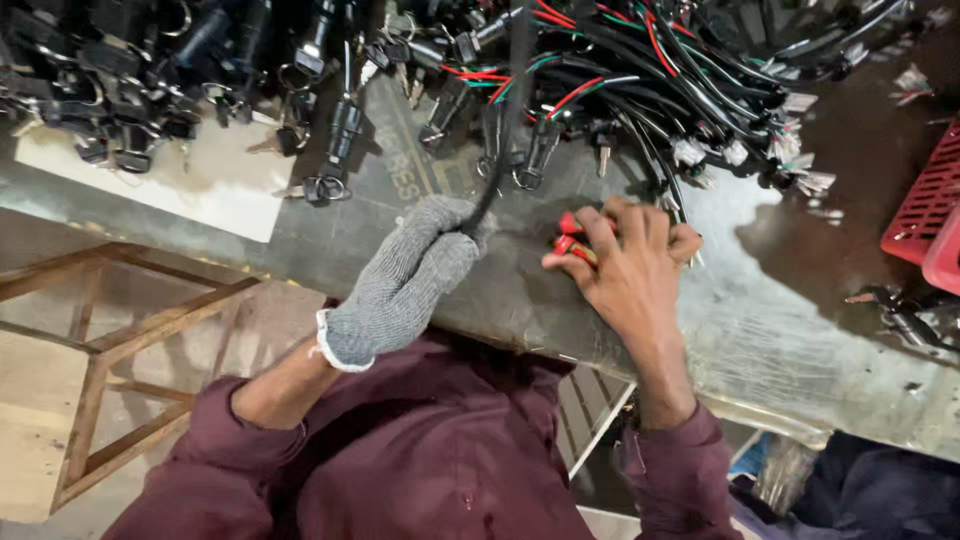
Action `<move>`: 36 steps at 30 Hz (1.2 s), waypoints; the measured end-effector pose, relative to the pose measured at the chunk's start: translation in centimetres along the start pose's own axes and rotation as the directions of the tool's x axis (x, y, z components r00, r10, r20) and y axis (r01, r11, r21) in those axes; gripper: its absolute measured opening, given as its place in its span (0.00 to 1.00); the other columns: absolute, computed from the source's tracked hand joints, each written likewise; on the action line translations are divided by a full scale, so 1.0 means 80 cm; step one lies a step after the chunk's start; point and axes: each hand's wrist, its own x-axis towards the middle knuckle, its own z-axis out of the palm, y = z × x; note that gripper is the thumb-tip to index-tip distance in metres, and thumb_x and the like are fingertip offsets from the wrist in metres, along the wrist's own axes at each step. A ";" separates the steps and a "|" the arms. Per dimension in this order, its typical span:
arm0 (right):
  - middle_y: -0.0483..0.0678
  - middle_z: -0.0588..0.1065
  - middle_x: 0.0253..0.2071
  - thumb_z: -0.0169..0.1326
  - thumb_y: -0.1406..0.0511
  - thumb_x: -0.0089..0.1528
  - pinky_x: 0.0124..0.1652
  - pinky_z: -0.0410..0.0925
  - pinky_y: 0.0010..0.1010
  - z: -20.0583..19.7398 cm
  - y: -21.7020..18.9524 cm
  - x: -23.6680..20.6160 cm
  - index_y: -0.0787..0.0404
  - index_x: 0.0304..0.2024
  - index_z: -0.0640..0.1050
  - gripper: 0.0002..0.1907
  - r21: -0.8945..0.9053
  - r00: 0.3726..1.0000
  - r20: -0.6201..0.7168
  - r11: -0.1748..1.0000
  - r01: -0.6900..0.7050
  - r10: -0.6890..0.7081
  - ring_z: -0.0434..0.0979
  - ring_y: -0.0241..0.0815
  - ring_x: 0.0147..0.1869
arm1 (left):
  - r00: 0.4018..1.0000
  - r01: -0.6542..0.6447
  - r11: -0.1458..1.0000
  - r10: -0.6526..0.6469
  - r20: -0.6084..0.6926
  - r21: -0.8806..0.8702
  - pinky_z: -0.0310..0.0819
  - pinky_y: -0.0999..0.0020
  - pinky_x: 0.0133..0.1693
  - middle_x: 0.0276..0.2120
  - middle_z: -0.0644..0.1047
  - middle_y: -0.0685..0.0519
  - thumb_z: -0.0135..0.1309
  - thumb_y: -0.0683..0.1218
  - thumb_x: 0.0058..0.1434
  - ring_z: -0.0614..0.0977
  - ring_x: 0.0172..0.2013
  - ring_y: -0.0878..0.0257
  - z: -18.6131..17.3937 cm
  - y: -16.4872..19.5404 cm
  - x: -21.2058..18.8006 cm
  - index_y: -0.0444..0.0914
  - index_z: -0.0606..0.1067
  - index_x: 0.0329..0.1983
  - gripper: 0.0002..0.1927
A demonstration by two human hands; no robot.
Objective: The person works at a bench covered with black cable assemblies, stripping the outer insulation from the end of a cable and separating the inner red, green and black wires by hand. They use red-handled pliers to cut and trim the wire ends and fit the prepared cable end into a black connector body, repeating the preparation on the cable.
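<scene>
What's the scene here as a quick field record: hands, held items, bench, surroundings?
left hand: in grey knit glove, fist closed round a black cable
right hand: bare, fingers pressing a small red part on the workbench
bench top: pile of black wire bundles with red and green wires; keys and locks at the back
right edge: red crate
left below: wooden stool
clothing: maroon sleeves

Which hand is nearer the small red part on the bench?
Right. The bare right hand grips the small red part; the gloved left hand is apart to its left, holding a black cable.
</scene>
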 end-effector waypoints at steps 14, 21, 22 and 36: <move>0.55 0.77 0.46 0.62 0.68 0.59 0.50 0.72 0.41 0.023 -0.099 -0.051 0.67 0.45 0.75 0.15 0.689 0.978 -0.203 0.717 0.106 0.050 0.79 0.57 0.55 | 0.938 0.336 0.910 -0.346 -0.001 -0.244 0.71 0.76 0.35 0.40 0.75 0.57 0.46 0.45 0.74 0.73 0.35 0.70 0.061 0.050 -0.073 0.36 0.65 0.68 0.21; 0.48 0.77 0.32 0.71 0.61 0.51 0.33 0.68 0.41 0.048 -0.079 -0.046 0.59 0.31 0.76 0.16 0.413 0.998 -0.055 0.910 0.047 -0.026 0.79 0.51 0.37 | 0.954 0.299 0.901 -0.285 0.091 -0.314 0.73 0.73 0.43 0.35 0.73 0.56 0.45 0.48 0.75 0.72 0.34 0.70 0.032 0.030 -0.072 0.38 0.59 0.74 0.26; 0.49 0.77 0.33 0.70 0.65 0.48 0.32 0.68 0.41 0.046 -0.081 -0.045 0.61 0.33 0.76 0.16 0.453 0.994 -0.094 0.887 0.094 -0.058 0.79 0.53 0.37 | 0.963 0.268 0.719 -0.196 0.183 -0.641 0.74 0.72 0.53 0.37 0.72 0.57 0.47 0.49 0.76 0.73 0.38 0.70 0.028 0.032 -0.071 0.37 0.56 0.75 0.28; 0.51 0.73 0.32 0.68 0.66 0.51 0.33 0.67 0.41 0.016 -0.128 -0.049 0.59 0.37 0.73 0.17 0.554 0.995 -0.056 0.832 -0.040 0.085 0.76 0.55 0.35 | 0.973 -0.210 0.667 0.215 0.085 0.715 0.73 0.54 0.50 0.51 0.77 0.42 0.61 0.42 0.62 0.79 0.49 0.44 0.012 0.024 -0.081 0.33 0.64 0.70 0.34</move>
